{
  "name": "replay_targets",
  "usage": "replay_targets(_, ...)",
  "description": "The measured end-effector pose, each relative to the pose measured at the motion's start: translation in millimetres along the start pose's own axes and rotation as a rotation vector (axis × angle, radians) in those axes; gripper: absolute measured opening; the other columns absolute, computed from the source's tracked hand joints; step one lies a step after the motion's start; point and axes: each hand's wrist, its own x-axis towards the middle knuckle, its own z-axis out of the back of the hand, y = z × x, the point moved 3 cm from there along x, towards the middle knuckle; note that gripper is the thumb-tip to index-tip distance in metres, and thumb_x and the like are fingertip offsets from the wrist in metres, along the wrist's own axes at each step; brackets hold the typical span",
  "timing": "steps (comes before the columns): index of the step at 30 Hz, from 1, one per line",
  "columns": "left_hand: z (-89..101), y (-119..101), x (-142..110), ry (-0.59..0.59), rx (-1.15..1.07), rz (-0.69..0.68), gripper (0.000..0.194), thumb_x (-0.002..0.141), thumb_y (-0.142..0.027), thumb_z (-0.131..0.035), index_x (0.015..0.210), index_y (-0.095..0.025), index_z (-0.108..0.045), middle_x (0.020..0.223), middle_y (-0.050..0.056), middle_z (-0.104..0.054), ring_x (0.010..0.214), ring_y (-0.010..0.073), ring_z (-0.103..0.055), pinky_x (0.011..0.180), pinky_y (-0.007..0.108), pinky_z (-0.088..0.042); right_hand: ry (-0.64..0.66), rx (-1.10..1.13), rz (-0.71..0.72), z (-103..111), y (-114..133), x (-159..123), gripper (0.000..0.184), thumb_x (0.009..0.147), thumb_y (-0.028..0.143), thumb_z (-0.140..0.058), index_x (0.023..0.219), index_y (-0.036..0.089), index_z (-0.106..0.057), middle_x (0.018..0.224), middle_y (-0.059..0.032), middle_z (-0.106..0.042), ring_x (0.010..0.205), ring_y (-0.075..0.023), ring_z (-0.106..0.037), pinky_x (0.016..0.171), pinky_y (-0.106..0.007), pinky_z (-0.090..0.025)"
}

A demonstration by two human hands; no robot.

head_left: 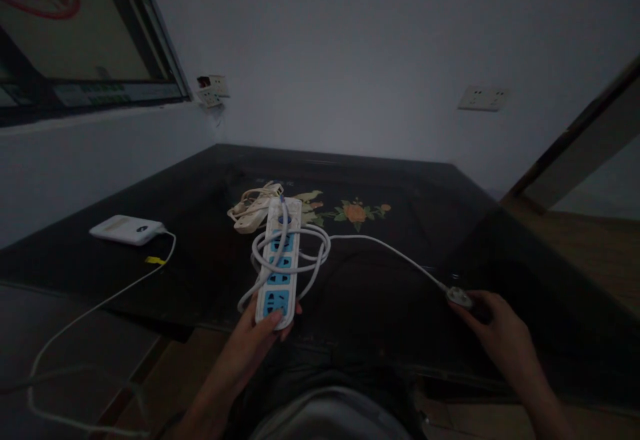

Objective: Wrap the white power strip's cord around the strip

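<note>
My left hand point(261, 325) is closed around the near end of a white power strip point(275, 280) with blue sockets, thumb on top. The strip's white cord point(320, 233) lies looped across its face and then runs right to a plug point(459, 297). That plug is pinched between the thumb and fingers of my right hand point(493, 320), over the right part of the dark table. Just beyond the strip lies a second, cream power strip point(250, 219) with its cable bundled over it.
A white power bank point(127, 229) with a cable point(90, 310) and yellow tag lies at the left of the black table point(370, 307). Painted flowers point(356, 213) decorate its top. Wall sockets point(483, 98) sit behind on the right, with more sockets point(214, 90) in the left corner.
</note>
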Motion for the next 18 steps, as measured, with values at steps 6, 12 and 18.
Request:
replay_targets(6,-1.2,-0.6,3.4,-0.004,0.014,0.01,0.039,0.07,-0.03,-0.078,0.1,-0.014,-0.06,0.081,0.009,-0.07,0.062,0.0145,-0.058,0.054,0.025,-0.041,-0.052,0.034,0.017,12.9,1.7,-5.1,0.063,0.073,0.074,-0.049,0.102,0.02,-0.064,0.095,-0.0116,-0.07,0.082,-0.0317,-0.068,0.071,-0.042,-0.053)
replay_targets(12,-4.4,-2.6,-0.1,-0.001,0.019,0.004,0.039,0.07,-0.028,-0.077,0.103,-0.015,-0.06,0.081,0.008,-0.07,0.058,0.0128,-0.055,0.054,0.025,-0.04,-0.049,-0.021,0.051,8.7,0.7,-6.3,0.064,0.076,0.074,-0.045,0.107,0.022,-0.065,0.104,-0.0128,-0.071,0.087,-0.0345,-0.068,0.073,-0.045,-0.053)
replay_targets(18,-1.3,2.9,-0.4,0.043,0.108,0.023,0.037,0.073,-0.03,-0.076,0.103,-0.015,-0.062,0.081,0.007,-0.069,0.058,0.0129,-0.055,0.055,0.026,-0.04,0.0,0.101,0.034,9.1,9.2,-1.8,0.056,0.075,0.068,-0.053,0.109,0.024,-0.062,0.098,-0.0105,-0.073,0.083,-0.0325,-0.07,0.068,-0.04,-0.056)
